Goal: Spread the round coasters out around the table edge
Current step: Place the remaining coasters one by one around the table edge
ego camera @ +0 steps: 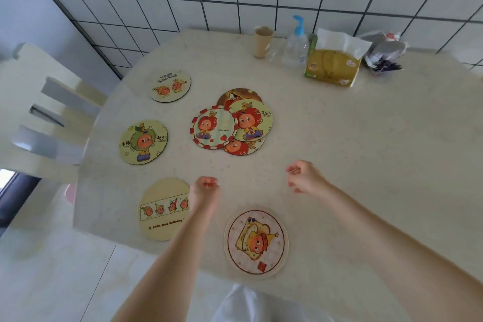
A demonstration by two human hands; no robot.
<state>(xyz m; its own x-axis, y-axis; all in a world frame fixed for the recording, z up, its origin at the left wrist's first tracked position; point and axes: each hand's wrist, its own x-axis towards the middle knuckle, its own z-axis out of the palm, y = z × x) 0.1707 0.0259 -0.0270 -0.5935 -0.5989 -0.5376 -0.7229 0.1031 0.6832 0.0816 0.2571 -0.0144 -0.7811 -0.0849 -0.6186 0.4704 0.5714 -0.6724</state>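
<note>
Four round cartoon-printed coasters are seen laid singly along the left and near edge of the pale speckled stone table [352, 151]: a cream coaster with two small orange figures [170, 85] farthest off, a green-yellow coaster with a melon-hatted figure [143, 142] nearer, a beige coaster with a row of four little figures [164, 209] at the near-left edge, and a pinkish coaster with a toast-and-egg picture [256, 243] close to the near edge. Toward the middle of the table an overlapping cluster of four coasters [231, 123] is left, with a red-dashed-rim coaster [213, 127] and a yellow one with a red-capped figure [251, 120] uppermost; two more are partly covered beneath them. The left hand [204, 188] is held over the table with its fingers curled into a loose fist, nothing being gripped, just beside the right rim of the beige coaster. The right hand [304, 176] is likewise loosely curled and empty, well apart from the left. Against the white tiled wall a tan paper cup [262, 41], a clear pump bottle with a blue top [296, 44], a yellow-green tissue pack [333, 65] and a crumpled plastic bag [384, 51] are set. A cream slatted chair [49, 112] is seen at the left.
</note>
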